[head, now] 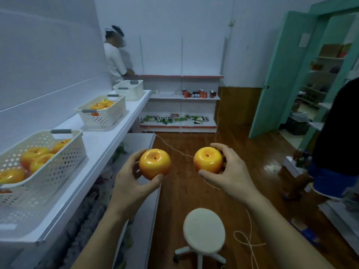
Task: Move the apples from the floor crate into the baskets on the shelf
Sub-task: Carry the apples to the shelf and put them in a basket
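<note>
Resting in each hand (134, 179), an apple (154, 164)

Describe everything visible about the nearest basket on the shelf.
The nearest cream plastic basket is rectangular, with perforated walls and a grey-padded handle at its far end. It sits upright on the white shelf, at the left of the view, its near end cut off by the frame. Several glossy yellow-orange apples lie inside. Neither hand touches it.

you're working in dim, bluish light. glare is glinting off the glossy apples (154, 164) and the wood floor (272, 166) at right. the wide lens is bending the shelf (108, 133) and door frame at the edges, and everything is looking slightly soft.
</note>
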`<state>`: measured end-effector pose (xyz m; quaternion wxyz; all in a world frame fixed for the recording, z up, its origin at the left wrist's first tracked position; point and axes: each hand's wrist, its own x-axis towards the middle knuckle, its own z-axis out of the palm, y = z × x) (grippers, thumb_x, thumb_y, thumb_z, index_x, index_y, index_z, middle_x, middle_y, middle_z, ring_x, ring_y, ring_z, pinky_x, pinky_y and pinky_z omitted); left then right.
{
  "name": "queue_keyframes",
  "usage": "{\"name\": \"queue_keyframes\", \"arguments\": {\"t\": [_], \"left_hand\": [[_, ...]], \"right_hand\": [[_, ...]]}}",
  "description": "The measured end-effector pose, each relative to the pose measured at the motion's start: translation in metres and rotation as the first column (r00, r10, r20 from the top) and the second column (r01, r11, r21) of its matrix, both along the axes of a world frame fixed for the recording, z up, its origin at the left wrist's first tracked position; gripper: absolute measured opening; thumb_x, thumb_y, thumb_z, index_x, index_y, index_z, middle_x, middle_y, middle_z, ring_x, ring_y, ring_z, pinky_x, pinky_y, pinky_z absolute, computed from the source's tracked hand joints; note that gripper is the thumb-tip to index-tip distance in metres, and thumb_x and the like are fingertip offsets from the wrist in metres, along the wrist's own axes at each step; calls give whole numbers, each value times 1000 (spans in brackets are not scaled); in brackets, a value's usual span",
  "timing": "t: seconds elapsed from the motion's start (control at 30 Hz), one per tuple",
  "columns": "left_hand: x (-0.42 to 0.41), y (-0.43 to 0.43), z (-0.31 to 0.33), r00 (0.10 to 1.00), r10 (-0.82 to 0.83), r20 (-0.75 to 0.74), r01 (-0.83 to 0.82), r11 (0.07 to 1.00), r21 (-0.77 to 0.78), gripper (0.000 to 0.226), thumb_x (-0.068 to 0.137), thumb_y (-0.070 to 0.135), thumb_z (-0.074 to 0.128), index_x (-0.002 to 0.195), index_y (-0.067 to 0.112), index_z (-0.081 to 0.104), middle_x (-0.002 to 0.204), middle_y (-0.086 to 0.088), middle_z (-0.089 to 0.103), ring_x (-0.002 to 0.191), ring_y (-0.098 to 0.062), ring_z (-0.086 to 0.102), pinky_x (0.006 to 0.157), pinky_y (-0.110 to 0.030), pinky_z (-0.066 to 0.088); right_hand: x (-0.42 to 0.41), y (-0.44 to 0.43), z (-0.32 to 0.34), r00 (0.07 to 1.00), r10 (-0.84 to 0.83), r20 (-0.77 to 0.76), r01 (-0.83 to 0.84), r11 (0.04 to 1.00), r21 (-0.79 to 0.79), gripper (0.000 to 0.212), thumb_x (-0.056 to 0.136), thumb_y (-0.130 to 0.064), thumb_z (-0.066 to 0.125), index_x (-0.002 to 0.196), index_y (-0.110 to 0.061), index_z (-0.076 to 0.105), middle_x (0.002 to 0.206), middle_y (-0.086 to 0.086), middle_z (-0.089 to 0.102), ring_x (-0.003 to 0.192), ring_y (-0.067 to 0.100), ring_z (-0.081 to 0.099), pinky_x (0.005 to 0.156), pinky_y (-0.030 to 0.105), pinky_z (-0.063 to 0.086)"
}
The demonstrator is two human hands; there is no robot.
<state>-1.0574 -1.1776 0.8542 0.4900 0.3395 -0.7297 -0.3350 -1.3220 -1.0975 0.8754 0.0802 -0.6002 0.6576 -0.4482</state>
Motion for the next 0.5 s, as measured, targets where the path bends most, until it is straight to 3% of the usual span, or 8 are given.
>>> {"name": "queue_keyframes", "arguments": {"t": [0.27, 0.4, 0.5], "left_hand": [[-40, -59, 24, 986, 165, 11, -166, 985, 56, 82, 64, 54, 81, 138, 36, 50, 130, 8, 59, 111, -13, 65, 91, -37, 58], [-36, -98, 39, 959, 282, 32, -283, 958, 46, 81, 62, 51, 81, 136, 36, 52, 124, 17, 60, 107, -3, 64, 86, -24, 57], [-30, -136, 50, 945, 326, 35, -327, 943, 57, 81, 61, 49, 81, 135, 35, 52, 125, 13, 60, 108, -8, 64, 84, -23, 57]], "right_hand": [[-60, -113, 14, 984, 177, 36, -177, 984, 2, 83, 66, -45, 90, 136, -43, 45, 128, -18, 47, 113, 12, 56, 92, 39, 57], [-52, -178, 24, 953, 300, 34, -299, 954, -25, 84, 67, -39, 91, 138, -35, 47, 129, -12, 50, 114, 11, 56, 91, 28, 53], [-42, -233, 34, 931, 366, 13, -365, 930, -42, 81, 67, -41, 91, 134, -38, 46, 127, -11, 51, 111, 8, 55, 87, 19, 48]]}}
